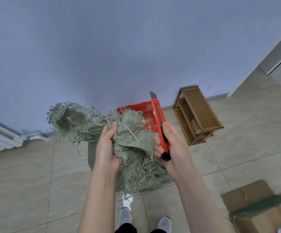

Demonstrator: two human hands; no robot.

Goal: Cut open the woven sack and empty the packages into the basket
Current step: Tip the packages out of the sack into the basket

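Observation:
A frayed grey-green woven sack hangs bunched in front of me, with loose strands all over. My left hand grips a fold of it near the top. One cut end flares out to the upper left with an open hole. My right hand holds a red utility knife upright, its blade pushed out and pointing up. Behind the sack, a red plastic basket stands on the floor against the wall, partly hidden. No packages are visible.
A small wooden shelf stands right of the basket by the wall. A cardboard box with green tape sits at the lower right. A white radiator is at the left. My shoes are on the tiled floor below.

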